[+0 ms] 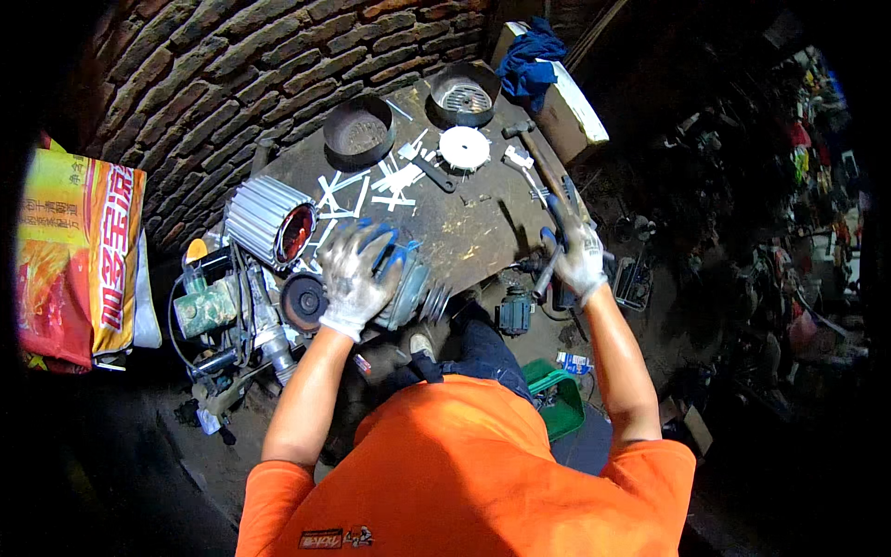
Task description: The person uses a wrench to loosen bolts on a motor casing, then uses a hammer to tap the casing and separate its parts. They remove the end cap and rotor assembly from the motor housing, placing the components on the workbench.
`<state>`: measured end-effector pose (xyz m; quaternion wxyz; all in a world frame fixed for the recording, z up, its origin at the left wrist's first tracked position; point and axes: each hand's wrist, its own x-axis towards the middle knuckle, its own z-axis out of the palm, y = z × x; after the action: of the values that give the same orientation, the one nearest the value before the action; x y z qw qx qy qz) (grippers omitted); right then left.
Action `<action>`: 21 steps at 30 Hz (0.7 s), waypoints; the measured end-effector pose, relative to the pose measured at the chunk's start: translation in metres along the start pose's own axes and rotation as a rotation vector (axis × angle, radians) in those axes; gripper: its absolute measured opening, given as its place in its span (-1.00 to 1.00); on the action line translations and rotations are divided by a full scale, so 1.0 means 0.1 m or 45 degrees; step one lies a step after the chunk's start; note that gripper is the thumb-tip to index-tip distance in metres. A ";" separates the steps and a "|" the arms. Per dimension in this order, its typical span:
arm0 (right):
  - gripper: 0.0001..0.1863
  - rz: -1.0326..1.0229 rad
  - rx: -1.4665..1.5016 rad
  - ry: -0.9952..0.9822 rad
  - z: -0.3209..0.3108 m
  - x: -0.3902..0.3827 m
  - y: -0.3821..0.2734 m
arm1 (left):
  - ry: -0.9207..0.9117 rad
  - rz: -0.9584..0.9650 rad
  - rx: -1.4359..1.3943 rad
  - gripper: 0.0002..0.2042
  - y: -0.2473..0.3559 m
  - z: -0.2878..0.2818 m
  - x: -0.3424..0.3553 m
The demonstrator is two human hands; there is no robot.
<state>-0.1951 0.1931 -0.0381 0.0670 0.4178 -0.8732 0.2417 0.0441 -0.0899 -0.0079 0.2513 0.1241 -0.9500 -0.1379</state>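
At the near edge of the table [483, 223], a blue-grey motor [406, 295], likely heavy, rigid and best gripped around its sides, sits under the spread left hand [358, 278], while the right hand [580, 258] curls by the right edge, its grasp unclear.

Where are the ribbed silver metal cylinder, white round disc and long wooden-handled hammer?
Ribbed silver metal cylinder [263, 219]: head view, point on its finned outer side.
White round disc [463, 148]: head view, point on its face.
Long wooden-handled hammer [546, 164]: head view, point on its handle.
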 end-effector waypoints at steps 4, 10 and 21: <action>-0.43 0.090 -0.062 -0.262 0.20 0.80 0.38 | -0.030 -0.208 0.098 -0.52 0.20 -0.34 -0.09; -0.26 -0.018 -0.215 -0.376 0.77 1.19 0.97 | 0.464 -1.353 -0.743 -0.32 0.51 -0.20 -1.00; -0.51 0.045 0.030 -0.295 0.34 1.45 0.35 | -0.114 -1.119 -0.530 -0.26 0.57 0.03 -0.84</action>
<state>-0.3117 0.0944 -0.0347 -0.0436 0.4282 -0.8795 0.2031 0.1043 -0.0108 -0.0291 0.1477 0.4546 -0.7698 -0.4231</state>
